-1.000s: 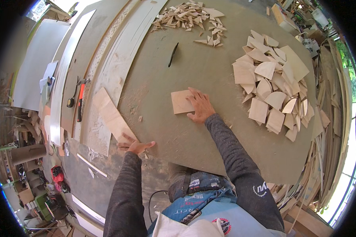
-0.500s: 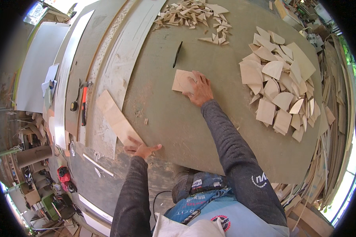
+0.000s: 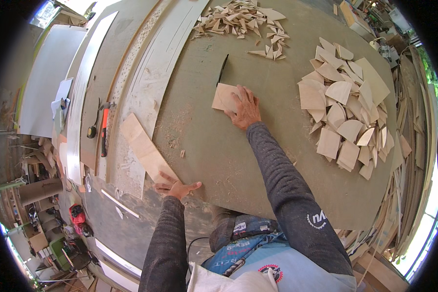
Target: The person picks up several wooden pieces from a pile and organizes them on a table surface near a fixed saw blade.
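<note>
My right hand is spread over a small square piece of thin plywood, its fingers and thumb pressing it to the table. A curved pencil-like line shows on the piece. Its far edge meets the near end of a thin dark blade standing up from the tabletop; whether it cuts into the wood I cannot tell. My left hand rests with fingers apart on the near end of a long plywood strip, thumb stretched to the right. The strip lies slantwise, partly over a pale board.
A heap of quarter-round plywood pieces lies at the right. Small pointed offcuts are piled at the far side. Left of the strip are a red-handled hammer and a tape measure. Sawdust is scattered over the table.
The square plywood piece under my right hand has come up against the blade, closing a small gap. My left hand stays on the strip. The view has shifted slightly.
</note>
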{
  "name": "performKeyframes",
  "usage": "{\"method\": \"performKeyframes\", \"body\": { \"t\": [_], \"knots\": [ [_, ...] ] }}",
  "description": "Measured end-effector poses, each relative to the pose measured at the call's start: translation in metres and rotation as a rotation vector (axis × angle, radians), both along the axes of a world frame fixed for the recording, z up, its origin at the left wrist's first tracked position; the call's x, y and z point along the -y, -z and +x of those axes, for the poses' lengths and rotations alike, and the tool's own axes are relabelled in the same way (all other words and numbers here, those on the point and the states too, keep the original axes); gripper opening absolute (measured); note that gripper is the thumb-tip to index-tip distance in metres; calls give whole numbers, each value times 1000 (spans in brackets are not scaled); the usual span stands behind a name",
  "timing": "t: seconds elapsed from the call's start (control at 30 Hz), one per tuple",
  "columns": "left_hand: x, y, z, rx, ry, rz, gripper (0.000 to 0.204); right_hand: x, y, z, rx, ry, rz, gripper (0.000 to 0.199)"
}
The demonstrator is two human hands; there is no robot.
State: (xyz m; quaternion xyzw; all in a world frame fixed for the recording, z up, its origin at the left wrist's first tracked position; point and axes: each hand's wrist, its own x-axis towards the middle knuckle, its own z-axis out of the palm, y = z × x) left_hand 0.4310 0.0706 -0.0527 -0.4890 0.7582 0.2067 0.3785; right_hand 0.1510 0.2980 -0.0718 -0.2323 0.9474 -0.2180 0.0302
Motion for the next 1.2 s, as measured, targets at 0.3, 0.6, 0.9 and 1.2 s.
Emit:
{"method": "performKeyframes", "body": {
  "t": [0.3,0.6,0.9,1.2],
  "knots": [
    [-3,-8,-3,13,-21,-1,174,5,-4,-2,12,23,-5,67],
    [-10,-23,-8,-24,-13,17,171,6,-8,-3,27,47,10,67],
    [-12,-29,-10,-44,66,73,170,8,-6,-8,29,100,13,65],
    [1,13,9,-52,79,-28,171,4,-3,-6,23,55,-62,66]
  ]
}}
